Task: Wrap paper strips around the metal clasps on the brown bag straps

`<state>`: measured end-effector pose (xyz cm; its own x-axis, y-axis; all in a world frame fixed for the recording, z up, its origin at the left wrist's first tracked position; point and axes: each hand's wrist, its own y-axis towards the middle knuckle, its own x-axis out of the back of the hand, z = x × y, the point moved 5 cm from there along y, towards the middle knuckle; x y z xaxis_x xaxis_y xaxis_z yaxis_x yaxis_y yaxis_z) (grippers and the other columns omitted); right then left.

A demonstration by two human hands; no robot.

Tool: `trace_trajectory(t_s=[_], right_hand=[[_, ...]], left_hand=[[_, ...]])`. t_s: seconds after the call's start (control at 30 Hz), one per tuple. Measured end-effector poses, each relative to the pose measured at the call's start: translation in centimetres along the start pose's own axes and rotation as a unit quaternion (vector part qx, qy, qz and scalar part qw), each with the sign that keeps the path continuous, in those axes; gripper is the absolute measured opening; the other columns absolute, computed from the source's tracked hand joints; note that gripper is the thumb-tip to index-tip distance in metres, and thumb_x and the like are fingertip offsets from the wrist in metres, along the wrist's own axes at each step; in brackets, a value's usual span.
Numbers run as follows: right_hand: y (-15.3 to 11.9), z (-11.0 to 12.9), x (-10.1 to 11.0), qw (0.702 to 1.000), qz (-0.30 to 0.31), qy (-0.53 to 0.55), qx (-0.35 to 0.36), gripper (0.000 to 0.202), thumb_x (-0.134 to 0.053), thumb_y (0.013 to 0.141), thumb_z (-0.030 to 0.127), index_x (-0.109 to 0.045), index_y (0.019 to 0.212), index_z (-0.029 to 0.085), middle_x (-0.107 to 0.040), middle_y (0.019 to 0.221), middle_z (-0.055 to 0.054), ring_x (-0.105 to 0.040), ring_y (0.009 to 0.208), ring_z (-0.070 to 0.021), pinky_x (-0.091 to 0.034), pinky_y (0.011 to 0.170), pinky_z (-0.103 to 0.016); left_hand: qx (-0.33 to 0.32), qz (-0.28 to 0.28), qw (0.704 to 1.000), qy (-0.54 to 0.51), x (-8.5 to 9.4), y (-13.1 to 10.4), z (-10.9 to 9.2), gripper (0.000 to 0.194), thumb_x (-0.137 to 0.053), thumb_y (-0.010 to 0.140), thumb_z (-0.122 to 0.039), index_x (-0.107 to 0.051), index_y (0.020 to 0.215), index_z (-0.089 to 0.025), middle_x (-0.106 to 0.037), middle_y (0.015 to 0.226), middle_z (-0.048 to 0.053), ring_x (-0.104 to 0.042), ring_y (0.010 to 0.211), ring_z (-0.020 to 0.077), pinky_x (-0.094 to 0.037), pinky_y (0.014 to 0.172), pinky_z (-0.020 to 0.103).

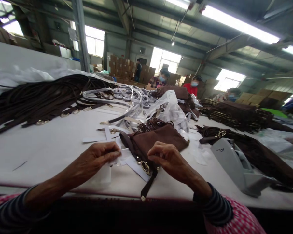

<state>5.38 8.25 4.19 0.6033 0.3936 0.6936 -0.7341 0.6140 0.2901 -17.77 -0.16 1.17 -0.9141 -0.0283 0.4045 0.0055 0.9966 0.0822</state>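
My left hand [97, 159] pinches a small, thin, translucent white piece [124, 154] that looks like plastic film or paper. A brown fringed bag [158, 138] lies flat in front of me, its dark strap [128, 143] along the left side. My right hand [172, 161] hovers over the bag's near edge with thumb and forefinger together; whether anything is between them I cannot make out. Just left of those fingers sits a gold clasp [145, 167]. White paper strips [139, 170] lie under the bag's near side, and scissors [112, 130] rest beyond my left hand.
Dark straps [51, 94] are heaped at left. Plastic-wrapped straps [134, 96] and crumpled plastic [169, 107] fill the middle. At right stand a grey tape dispenser [234, 172] and stacked brown bags [236, 113]. Several people work across the table.
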Motion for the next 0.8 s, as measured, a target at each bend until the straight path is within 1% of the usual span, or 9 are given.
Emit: trace_trajectory(t_s=[0.1, 0.23, 0.3, 0.37, 0.47, 0.53, 0.63, 0.73, 0.8], right_hand=[[-1.1, 0.3, -0.6, 0.996, 0.039, -0.081, 0.011, 0.011, -0.063, 0.088, 0.014, -0.072, 0.087, 0.020, -0.064, 0.091, -0.001, -0.058, 0.082, -0.0139, -0.043, 0.075, -0.026], [-1.4, 1.2, -1.9, 0.974, 0.080, -0.200, 0.062, 0.024, -0.064, 0.086, 0.009, -0.070, 0.104, 0.024, -0.060, 0.105, -0.003, -0.053, 0.100, -0.0182, -0.043, 0.083, -0.028], [-1.3, 1.5, -2.6, 0.960, 0.100, -0.252, 0.075, 0.025, -0.061, 0.087, 0.010, -0.068, 0.106, 0.025, -0.058, 0.107, -0.004, -0.051, 0.099, -0.0185, -0.043, 0.079, -0.027], [-1.2, 1.5, -3.2, 0.944, 0.111, -0.301, 0.078, 0.019, -0.058, 0.090, 0.012, -0.066, 0.102, 0.023, -0.057, 0.106, -0.005, -0.051, 0.095, -0.0190, -0.042, 0.070, -0.027], [-1.2, 1.4, -3.6, 0.928, 0.114, -0.346, 0.082, 0.014, -0.054, 0.092, 0.013, -0.062, 0.100, 0.021, -0.058, 0.106, -0.007, -0.051, 0.091, -0.0193, -0.038, 0.062, -0.026], [-1.3, 1.0, -3.5, 0.932, 0.100, -0.339, 0.081, 0.014, -0.053, 0.091, 0.011, -0.061, 0.098, 0.020, -0.058, 0.105, -0.007, -0.052, 0.090, -0.0185, -0.038, 0.063, -0.026], [-1.5, 0.1, -3.3, 0.958, 0.061, -0.273, 0.061, 0.019, -0.058, 0.083, 0.008, -0.060, 0.098, 0.019, -0.059, 0.102, -0.004, -0.054, 0.093, -0.0175, -0.041, 0.073, -0.026], [-1.7, -0.9, -3.4, 0.978, 0.019, -0.205, 0.027, 0.025, -0.059, 0.075, 0.005, -0.060, 0.095, 0.020, -0.057, 0.099, -0.002, -0.053, 0.091, -0.0165, -0.041, 0.077, -0.027], [-1.7, -1.3, -3.6, 0.984, -0.004, -0.178, 0.015, 0.026, -0.058, 0.071, 0.003, -0.058, 0.091, 0.020, -0.055, 0.096, -0.001, -0.052, 0.087, -0.0156, -0.039, 0.075, -0.027]], left_hand=[[0.009, 0.020, 1.000, -0.002, -0.5, -0.4, 0.1, 0.033, -0.060, 0.091, -0.052, -0.068, 0.083, -0.021, -0.061, 0.076, -0.001, -0.054, 0.074, 0.0160, -0.042, 0.070, 0.024], [0.060, 0.023, 0.997, -0.040, -0.8, -0.5, -0.7, 0.033, -0.063, 0.087, -0.053, -0.067, 0.083, -0.020, -0.067, 0.079, 0.002, -0.058, 0.073, 0.0178, -0.046, 0.062, 0.024], [0.071, 0.028, 0.996, -0.039, -1.0, -0.4, -0.8, 0.033, -0.066, 0.085, -0.052, -0.066, 0.081, -0.020, -0.066, 0.076, 0.001, -0.056, 0.067, 0.0156, -0.045, 0.058, 0.022], [0.069, 0.039, 0.996, -0.034, -1.2, -0.2, -0.7, 0.033, -0.067, 0.084, -0.053, -0.066, 0.079, -0.020, -0.061, 0.070, -0.001, -0.051, 0.061, 0.0131, -0.043, 0.055, 0.021], [0.063, 0.043, 0.997, -0.033, -1.3, 0.0, -0.3, 0.033, -0.068, 0.083, -0.052, -0.067, 0.080, -0.020, -0.057, 0.069, -0.003, -0.050, 0.062, 0.0132, -0.044, 0.055, 0.021], [0.060, 0.031, 0.997, -0.034, -1.0, 0.1, -0.2, 0.032, -0.068, 0.083, -0.052, -0.067, 0.082, -0.020, -0.059, 0.074, -0.001, -0.053, 0.066, 0.0146, -0.046, 0.057, 0.021], [0.048, 0.025, 0.998, -0.022, -0.5, 0.2, -0.4, 0.032, -0.066, 0.084, -0.052, -0.068, 0.088, -0.020, -0.065, 0.084, 0.002, -0.057, 0.074, 0.0181, -0.048, 0.061, 0.024], [-0.025, 0.053, 0.996, 0.071, -0.3, 0.7, -0.9, 0.029, -0.061, 0.089, -0.049, -0.069, 0.088, -0.021, -0.069, 0.107, 0.005, -0.061, 0.095, 0.0234, -0.051, 0.081, 0.031], [-0.092, 0.090, 0.980, 0.151, -0.6, 1.5, -1.3, 0.026, -0.058, 0.093, -0.044, -0.069, 0.087, -0.021, -0.064, 0.128, 0.006, -0.058, 0.112, 0.0253, -0.045, 0.097, 0.034]])
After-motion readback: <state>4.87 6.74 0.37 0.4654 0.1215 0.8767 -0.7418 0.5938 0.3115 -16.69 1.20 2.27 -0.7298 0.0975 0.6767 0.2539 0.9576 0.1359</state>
